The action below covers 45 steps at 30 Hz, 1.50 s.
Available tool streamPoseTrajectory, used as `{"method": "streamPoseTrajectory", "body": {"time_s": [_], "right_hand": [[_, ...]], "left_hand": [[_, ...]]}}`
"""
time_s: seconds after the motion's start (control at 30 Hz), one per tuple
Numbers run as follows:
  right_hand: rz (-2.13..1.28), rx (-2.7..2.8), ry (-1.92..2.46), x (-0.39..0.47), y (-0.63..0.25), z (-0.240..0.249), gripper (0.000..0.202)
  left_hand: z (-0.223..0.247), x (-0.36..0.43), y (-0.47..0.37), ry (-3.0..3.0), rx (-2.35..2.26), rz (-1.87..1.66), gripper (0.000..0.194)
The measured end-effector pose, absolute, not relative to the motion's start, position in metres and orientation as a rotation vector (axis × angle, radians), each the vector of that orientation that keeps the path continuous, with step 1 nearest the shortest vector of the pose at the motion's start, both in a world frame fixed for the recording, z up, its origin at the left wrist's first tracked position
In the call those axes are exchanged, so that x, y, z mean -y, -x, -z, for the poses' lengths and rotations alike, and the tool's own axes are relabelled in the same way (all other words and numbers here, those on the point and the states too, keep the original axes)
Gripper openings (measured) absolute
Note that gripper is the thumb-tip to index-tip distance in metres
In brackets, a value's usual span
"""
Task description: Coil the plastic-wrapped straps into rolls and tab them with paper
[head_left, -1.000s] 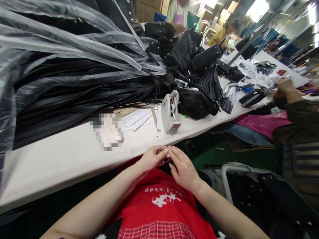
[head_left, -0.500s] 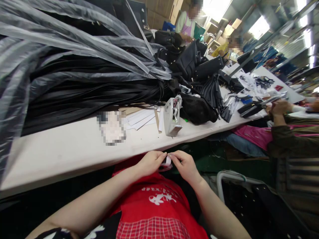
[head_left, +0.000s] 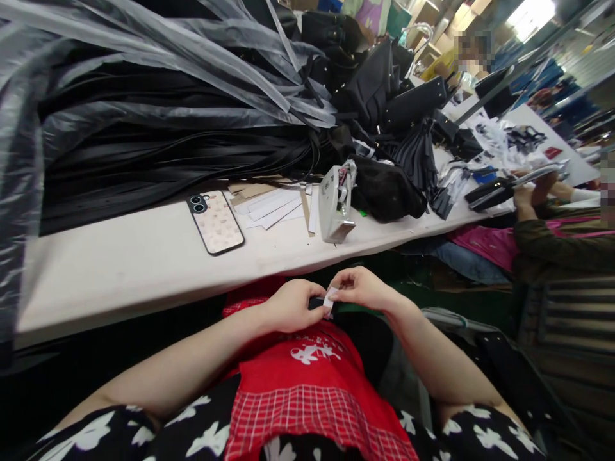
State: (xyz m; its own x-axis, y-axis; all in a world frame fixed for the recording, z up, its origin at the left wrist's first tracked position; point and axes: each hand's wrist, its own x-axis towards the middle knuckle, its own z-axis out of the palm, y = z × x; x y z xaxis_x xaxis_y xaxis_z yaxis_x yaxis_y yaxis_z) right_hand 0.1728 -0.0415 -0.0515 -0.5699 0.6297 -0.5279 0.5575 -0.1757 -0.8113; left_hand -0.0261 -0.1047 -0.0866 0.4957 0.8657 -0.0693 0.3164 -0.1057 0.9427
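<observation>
Both hands meet in front of the red apron, just below the table's front edge. My left hand is closed, its thumb and fingers pinching a small dark piece. Fingertips of my right hand pinch a small white strip, which lies against the dark piece between the hands. What exactly the dark piece is cannot be made out. On the white table above the hands stand a white device with a metal plate and, further left, a phone in a patterned case.
Long black straps under clear plastic fill the table's back left. White paper strips lie beside the phone. Black bags are piled behind the device. At the right, a co-worker's hands hold a black item.
The view has tilted down, so the table and device sit higher. My right hand has turned and now grips the white strip from above; my left hand shows the dark piece more.
</observation>
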Motion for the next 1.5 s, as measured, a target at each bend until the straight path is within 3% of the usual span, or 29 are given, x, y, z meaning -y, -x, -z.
{"method": "streamPoseTrajectory", "body": {"time_s": [0.3, 0.37, 0.47, 0.53, 0.6, 0.77, 0.93, 1.07, 1.3, 1.5], "right_hand": [[-1.662, 2.439, 1.442, 0.038, -0.165, 0.039, 0.02], [-1.348, 2.629, 1.427, 0.047, -0.158, 0.036, 0.013], [-0.6, 2.826, 1.326, 0.067, -0.147, 0.04, 0.007], [-0.306, 2.826, 1.216, 0.08, -0.142, 0.05, 0.024], [-0.22, 2.776, 1.141, 0.088, -0.14, 0.063, 0.04], [-0.191, 2.646, 1.119, 0.097, -0.138, 0.084, 0.055], [-0.335, 2.482, 1.059, 0.08, -0.147, 0.063, 0.039], [-0.2, 2.029, 1.299, 0.018, -0.173, 0.047, 0.027], [-1.012, 1.558, 1.464, -0.071, -0.164, 0.075, 0.043], [-0.891, 1.422, 1.433, -0.052, -0.146, 0.083, 0.038]], "left_hand": [[0.084, 0.109, 0.025, -1.622, -0.942, -0.585, 0.019], [0.09, 0.107, 0.023, -1.535, -0.942, -0.627, 0.022], [0.101, 0.096, 0.023, -1.328, -0.995, -0.776, 0.026], [0.108, 0.086, 0.027, -1.153, -1.031, -0.836, 0.031], [0.112, 0.077, 0.032, -0.98, -1.027, -0.823, 0.039], [0.115, 0.068, 0.035, -0.725, -1.011, -0.868, 0.048], [0.111, 0.071, 0.036, -0.617, -0.985, -0.894, 0.055], [0.108, 0.077, 0.039, -0.495, -0.941, -0.925, 0.067], [0.107, 0.085, 0.036, -0.499, -0.974, -0.938, 0.061], [0.101, 0.087, 0.041, -0.431, -0.994, -0.976, 0.056]]}}
